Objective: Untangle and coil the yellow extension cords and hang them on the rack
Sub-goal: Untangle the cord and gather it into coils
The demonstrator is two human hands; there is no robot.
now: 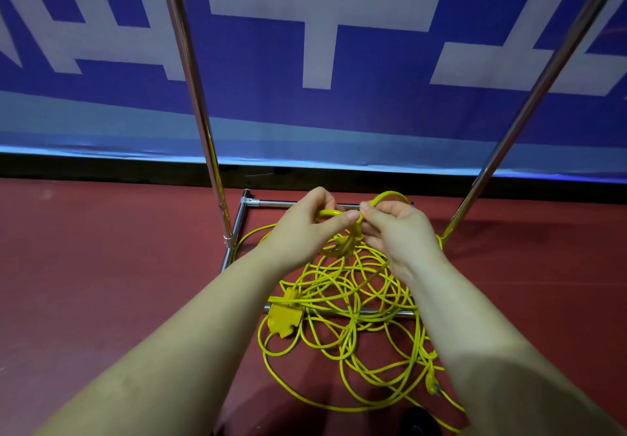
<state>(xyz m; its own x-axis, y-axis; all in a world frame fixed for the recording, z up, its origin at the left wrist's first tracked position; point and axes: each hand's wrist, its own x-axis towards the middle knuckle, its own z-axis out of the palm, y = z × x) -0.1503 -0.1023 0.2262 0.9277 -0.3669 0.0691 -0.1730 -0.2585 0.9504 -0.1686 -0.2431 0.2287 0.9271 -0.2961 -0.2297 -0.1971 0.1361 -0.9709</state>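
A blue banner [305,113] backs the metal rack [193,96] on the red floor [101,266]. Tangled yellow extension cords [356,300] lie across the rack's base. Left hand [302,225] and right hand [397,232] fingers [349,215] curl in, pinching a raised cord loop between them.

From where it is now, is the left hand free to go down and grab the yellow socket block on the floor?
Probably not yet. The left hand is pinching a cord loop together with the right hand. The socket block lies uncovered below the left forearm, so the path looks open once it lets go.
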